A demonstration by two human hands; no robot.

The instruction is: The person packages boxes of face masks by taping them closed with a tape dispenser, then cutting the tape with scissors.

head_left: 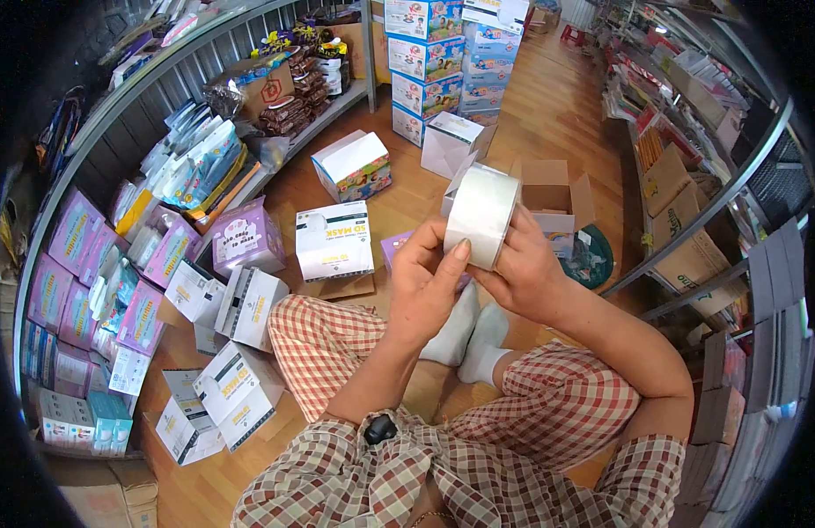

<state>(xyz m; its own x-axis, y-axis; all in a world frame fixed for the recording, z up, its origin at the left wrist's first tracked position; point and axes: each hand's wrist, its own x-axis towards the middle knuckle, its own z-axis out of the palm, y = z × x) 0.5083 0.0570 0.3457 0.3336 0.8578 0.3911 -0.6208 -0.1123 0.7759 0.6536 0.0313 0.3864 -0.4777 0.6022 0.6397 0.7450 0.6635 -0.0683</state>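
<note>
A wide roll of clear tape point(482, 214) is held up in front of my crossed legs, between both hands. My left hand point(429, 282) grips its left side, the thumb lying on the tape's face. On the right side, my right hand point(526, 264) has its fingers wrapped round the roll, some of them hidden behind it. Beyond the roll lie an open brown carton point(548, 198) and a white box point(456, 143) with raised flaps. A white 5D Mask box point(334, 239) rests on the floor to the left.
More mask boxes point(238, 392) lie on the floor at the left, near a purple box point(247, 238). Tall stacks of blue boxes point(427, 70) stand at the back. Metal shelves point(337, 110) with goods line the left, and loaded shelves point(689, 176) line the right.
</note>
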